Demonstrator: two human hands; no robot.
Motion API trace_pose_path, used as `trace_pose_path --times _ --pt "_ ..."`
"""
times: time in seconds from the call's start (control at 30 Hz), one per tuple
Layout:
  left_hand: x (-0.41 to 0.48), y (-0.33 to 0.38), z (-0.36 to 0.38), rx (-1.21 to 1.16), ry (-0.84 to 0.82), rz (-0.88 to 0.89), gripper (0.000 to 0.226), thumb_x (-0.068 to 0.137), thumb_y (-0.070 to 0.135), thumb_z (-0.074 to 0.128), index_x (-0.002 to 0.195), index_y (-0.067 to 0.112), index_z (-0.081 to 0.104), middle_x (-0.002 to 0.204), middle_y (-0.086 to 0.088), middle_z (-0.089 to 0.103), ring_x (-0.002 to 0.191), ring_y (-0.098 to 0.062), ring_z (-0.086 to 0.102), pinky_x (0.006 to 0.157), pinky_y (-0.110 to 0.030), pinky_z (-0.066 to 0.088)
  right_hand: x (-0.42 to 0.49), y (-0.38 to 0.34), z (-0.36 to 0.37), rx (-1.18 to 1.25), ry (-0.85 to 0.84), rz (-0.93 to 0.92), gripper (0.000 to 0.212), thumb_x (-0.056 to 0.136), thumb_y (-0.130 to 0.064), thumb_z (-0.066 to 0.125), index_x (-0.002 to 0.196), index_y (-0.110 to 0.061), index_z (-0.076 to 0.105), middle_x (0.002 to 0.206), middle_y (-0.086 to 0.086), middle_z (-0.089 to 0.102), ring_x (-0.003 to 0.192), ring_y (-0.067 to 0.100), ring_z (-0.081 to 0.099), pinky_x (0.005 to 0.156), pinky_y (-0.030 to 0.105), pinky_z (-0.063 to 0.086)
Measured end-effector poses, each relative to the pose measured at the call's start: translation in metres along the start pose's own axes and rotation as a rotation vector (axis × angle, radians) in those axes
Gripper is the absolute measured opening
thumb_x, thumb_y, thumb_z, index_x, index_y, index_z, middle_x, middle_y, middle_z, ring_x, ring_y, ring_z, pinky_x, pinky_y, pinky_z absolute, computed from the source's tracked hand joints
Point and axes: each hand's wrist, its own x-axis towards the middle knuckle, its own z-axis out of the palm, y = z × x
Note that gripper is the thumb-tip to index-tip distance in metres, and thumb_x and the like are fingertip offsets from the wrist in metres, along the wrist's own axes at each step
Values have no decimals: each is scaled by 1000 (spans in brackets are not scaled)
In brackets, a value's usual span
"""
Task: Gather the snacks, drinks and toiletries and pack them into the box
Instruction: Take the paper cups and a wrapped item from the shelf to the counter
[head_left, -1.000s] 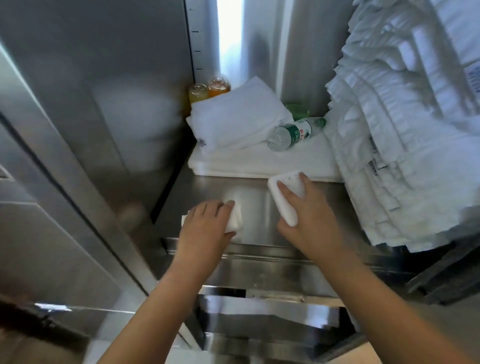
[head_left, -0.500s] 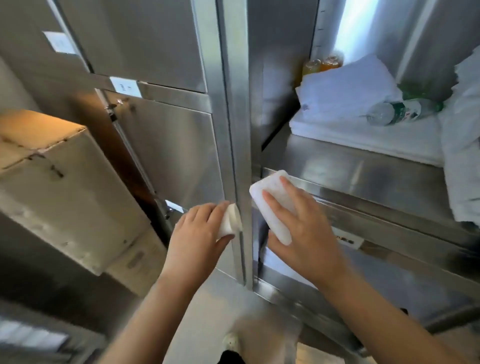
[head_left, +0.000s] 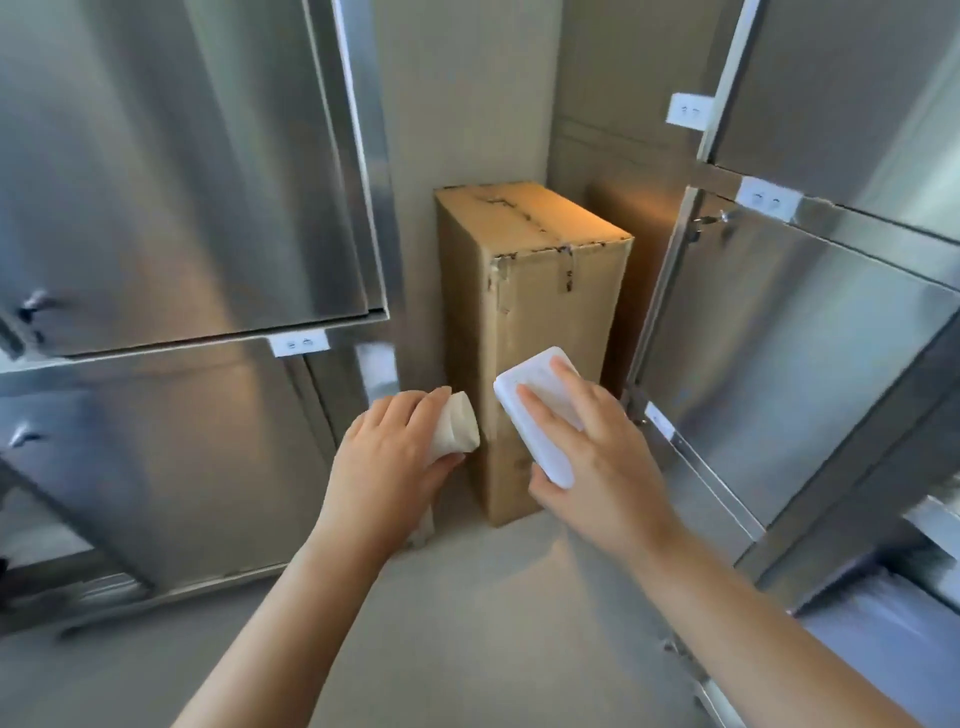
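Pale floor, room corner. Tall cardboard box upright in corner, top flaps closed. Left hand: fingers curled round small white pack. Right hand: fingers clamped on flat white packet. Both in front of box. Steel cabinets on 2 sides.

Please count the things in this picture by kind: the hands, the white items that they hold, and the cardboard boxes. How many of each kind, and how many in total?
Hands: 2 (left hand, right hand)
White items held: 2 (small roll, flat pack)
Cardboard boxes: 1 (cardboard box, upright, top closed)
Total: 5
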Motion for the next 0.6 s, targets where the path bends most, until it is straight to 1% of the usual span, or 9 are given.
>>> trace_pose_path --times 0.07,0.13,0.27,0.33,0.43,0.53,0.6 --pt "-26 -48 -25 44 18 -73 56 72 29 79 121 13 58 108 -3 63 96 -30 59 77 -40 48 20 -48 28 42 -19 -78 67 65 -13 63 131 -16 54 146 13 37 103 38 53 77 45 51" --pt "-56 -101 -52 96 22 -148 55 71 29 79 120 13 59 106 -3 63 93 -30 60 76 -39 48 39 -101 61 100 -31 -144 69 63 -10 69 130 -14 55 145 15 39 105 39 54 77 44 51" --pt "-115 -205 -109 195 15 -295 54 71 32 78 119 14 59 104 -1 63 91 -29 60 75 -37 48 70 -217 126 217 -147 -233 72 59 -9 74 129 -13 56 143 14 41 101 40 55 71 46 52" --pt "-141 -251 -139 250 29 -362 54 70 31 78 118 15 60 102 0 64 91 -28 60 76 -37 47 86 -271 155 259 -187 -287 72 59 -9 73 128 -13 57 142 13 43 104 40 55 72 46 52" --pt "-177 -307 -180 295 68 -472 52 70 28 79 116 14 61 102 -1 64 91 -29 61 78 -38 47 106 -344 192 327 -220 -359 70 61 -8 71 129 -12 56 143 13 42 104 38 54 77 43 51" --pt "-209 -352 -211 322 82 -563 52 71 28 79 117 15 61 103 -1 64 93 -29 60 80 -39 46 124 -406 220 370 -248 -423 69 62 -8 68 130 -14 55 143 10 42 97 37 53 74 40 50" --pt "-226 -377 -224 342 83 -610 54 70 28 80 118 14 60 105 -1 64 95 -28 60 81 -38 46 135 -438 238 398 -261 -446 69 62 -10 65 130 -16 54 143 9 41 97 37 52 76 40 49"
